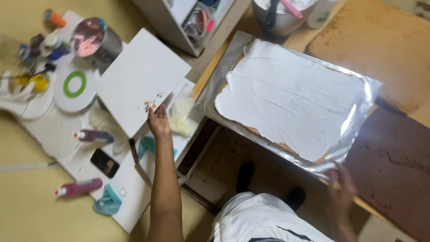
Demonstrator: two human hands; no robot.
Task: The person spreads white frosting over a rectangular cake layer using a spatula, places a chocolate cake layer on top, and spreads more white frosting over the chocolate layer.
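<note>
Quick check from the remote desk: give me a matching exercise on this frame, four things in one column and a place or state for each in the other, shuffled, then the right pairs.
Things:
1. white board
2. frosted slab cake
3. black phone
4. round white disc with a green ring

Places or states:
A. lies flat on the low white surface, left of the forearm
B. rests on foil, top spread with white icing
C. gripped at its lower edge by the left hand, crumbs near the fingers
D. sits left of the board, beside small colour bottles

Pairs: 1-C, 2-B, 3-A, 4-D
</note>
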